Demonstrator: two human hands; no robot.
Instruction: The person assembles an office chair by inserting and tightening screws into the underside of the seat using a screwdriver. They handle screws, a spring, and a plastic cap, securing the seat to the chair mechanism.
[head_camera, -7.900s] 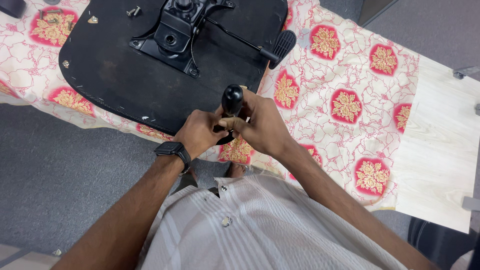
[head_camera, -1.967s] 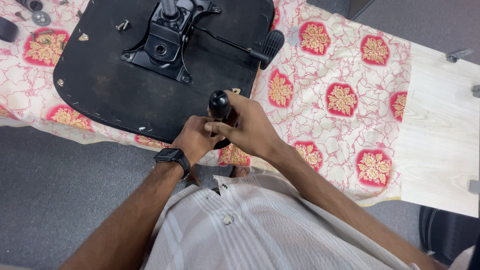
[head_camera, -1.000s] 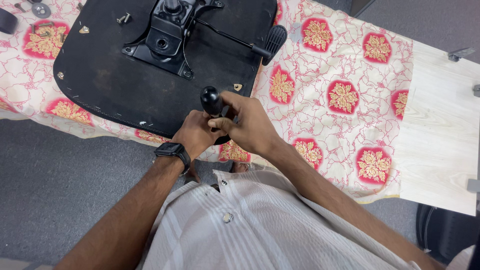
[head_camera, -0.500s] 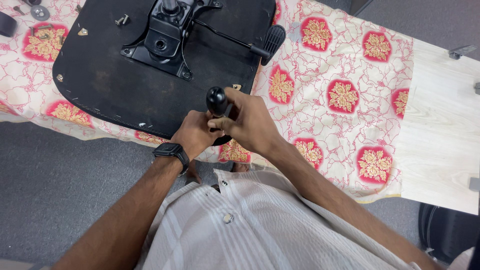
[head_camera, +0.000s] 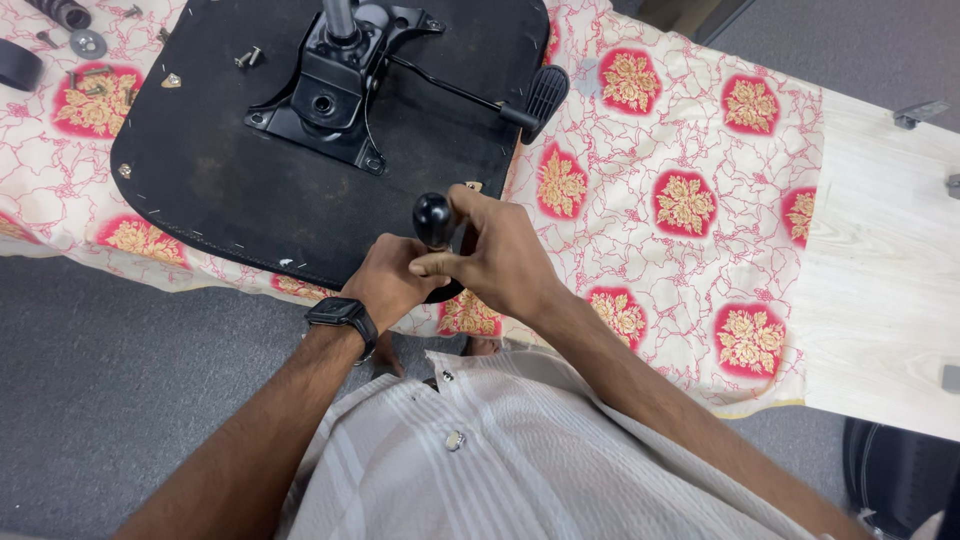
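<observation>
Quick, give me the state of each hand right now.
Left hand: closed around the lower part of the black knobbed handle.
Right hand: closed on the same handle, fingers pinching below its knob.

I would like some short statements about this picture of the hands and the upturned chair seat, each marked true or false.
1. Both hands hold a black tool handle with a rounded knob. True: the left hand and right hand close around the black handle.
2. The chair seat lies on bare wood. False: the black chair seat lies on a patterned cloth with red flower patches.
3. A watch is on the left wrist. True: a dark watch sits there.
4. The seat's lever points toward the left edge of the picture. False: the lever paddle points right.
5. Loose screws lie on the seat. True: screws rest near the metal mechanism.
</observation>
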